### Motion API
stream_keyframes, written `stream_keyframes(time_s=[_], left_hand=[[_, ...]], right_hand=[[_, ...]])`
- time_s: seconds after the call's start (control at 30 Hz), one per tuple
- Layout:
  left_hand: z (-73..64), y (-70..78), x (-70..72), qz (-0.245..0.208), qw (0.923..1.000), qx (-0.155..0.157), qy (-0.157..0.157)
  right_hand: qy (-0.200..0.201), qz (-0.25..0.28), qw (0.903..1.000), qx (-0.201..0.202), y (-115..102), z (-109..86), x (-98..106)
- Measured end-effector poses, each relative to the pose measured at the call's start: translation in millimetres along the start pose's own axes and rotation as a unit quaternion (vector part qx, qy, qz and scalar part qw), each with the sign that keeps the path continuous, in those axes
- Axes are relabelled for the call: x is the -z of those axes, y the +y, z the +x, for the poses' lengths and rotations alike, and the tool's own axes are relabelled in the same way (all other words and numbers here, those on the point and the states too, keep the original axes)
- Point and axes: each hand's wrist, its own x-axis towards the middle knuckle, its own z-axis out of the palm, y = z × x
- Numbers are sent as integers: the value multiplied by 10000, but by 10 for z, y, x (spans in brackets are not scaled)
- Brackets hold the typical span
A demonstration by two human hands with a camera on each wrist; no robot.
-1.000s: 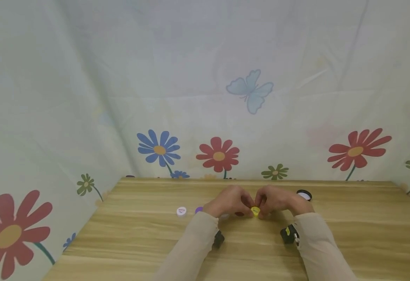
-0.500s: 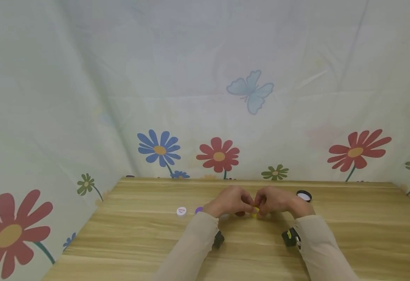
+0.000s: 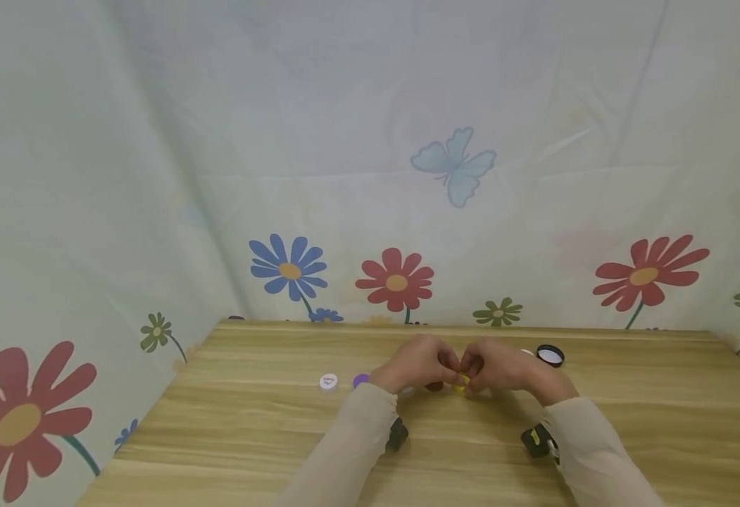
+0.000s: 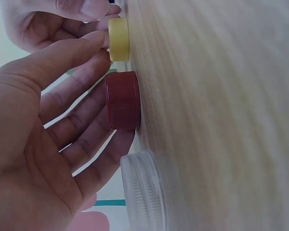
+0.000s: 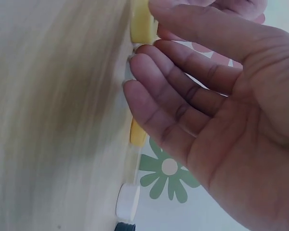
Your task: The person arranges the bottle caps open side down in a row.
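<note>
A small yellow bottle cap lies flat on the wooden table, between my two hands. The thumb and index finger of my left hand pinch it from the left. From the right, the thumb and index finger of my right hand hold the same yellow cap; fingertips cover much of it in the head view. Below my left palm, a ribbed dark red cap stands close against the other fingers. Beside that is a translucent ribbed cap. My right hand's other fingers extend loosely over the table.
Leftward along the row are a purple cap and a white cap with print. To the right lie an orange cap, a white cap and a black-rimmed cap. A flowered cloth hangs behind the table.
Both hands stay at the yellow cap, which fingertips now cover more. My right wrist and forearm have shifted slightly rightward, and a white cap's edge now shows behind the right hand.
</note>
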Motion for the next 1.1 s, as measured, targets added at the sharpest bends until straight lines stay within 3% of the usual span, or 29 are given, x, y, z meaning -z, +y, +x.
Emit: stream_keyframes(time_s=[0.3,0.47,0.77,0.93,1.1], left_hand=[[37,29,-9,-100,9997,71,227],[66,52,-27,-358,9982,201,448],[166,119,-86,156,9951,-282,937],[216,155,-145,139,9930,-368,1112],[267,199,-197,-216,9919,-231,1233]], right_hand=[[206,189,9991,334,94,-29,45],[526,100,9979,367,105,-51,79],[1045,-270,9937,314,151,-101,155],[1332,-346,9898,359,203,-126,191],[1490,-359,9876,326,256,-140,248]])
